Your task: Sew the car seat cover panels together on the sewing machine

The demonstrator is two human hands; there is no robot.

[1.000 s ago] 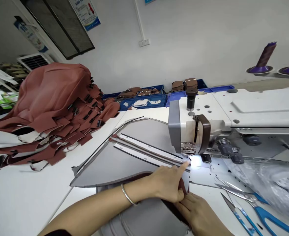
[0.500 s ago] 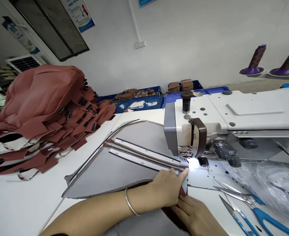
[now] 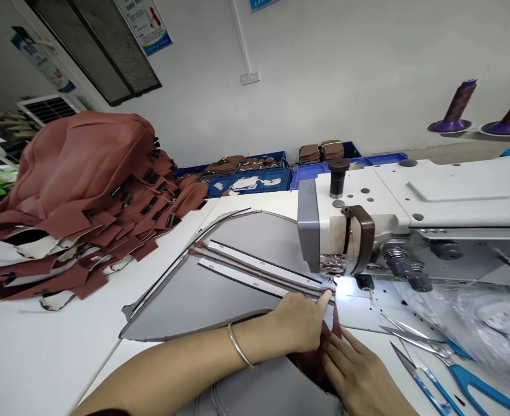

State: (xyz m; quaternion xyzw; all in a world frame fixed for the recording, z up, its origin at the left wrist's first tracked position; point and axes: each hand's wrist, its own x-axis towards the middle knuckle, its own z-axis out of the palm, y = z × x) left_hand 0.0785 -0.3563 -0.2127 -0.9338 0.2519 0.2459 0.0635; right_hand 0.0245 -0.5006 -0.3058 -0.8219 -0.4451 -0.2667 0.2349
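A grey-backed fabric cover (image 3: 172,312) with red-brown facing lies under the sewing machine head (image 3: 309,231). Two white strips (image 3: 241,277) run along its seam toward the lit needle area. My left hand (image 3: 300,320) grips the cover just in front of the needle, index finger stretched along the seam end and the other fingers curled into the fabric. Beside it, my right hand (image 3: 361,370) rests on the red-brown folded part, fingers extended and fairly flat. Part of the cover hangs under my left forearm, and the fabric beneath both hands is hidden.
Blue-handled scissors (image 3: 450,358) and thread snips (image 3: 424,378) lie right of my hands, near a clear plastic bag (image 3: 484,329). Red-brown covers (image 3: 90,173) are heaped at left. Blue crates (image 3: 255,180) stand behind the table; thread cones (image 3: 458,110) stand at upper right.
My right hand has shifted slightly right, its fingers now more spread on the fabric. My left hand stays at the seam end. The whole view has shifted a little.
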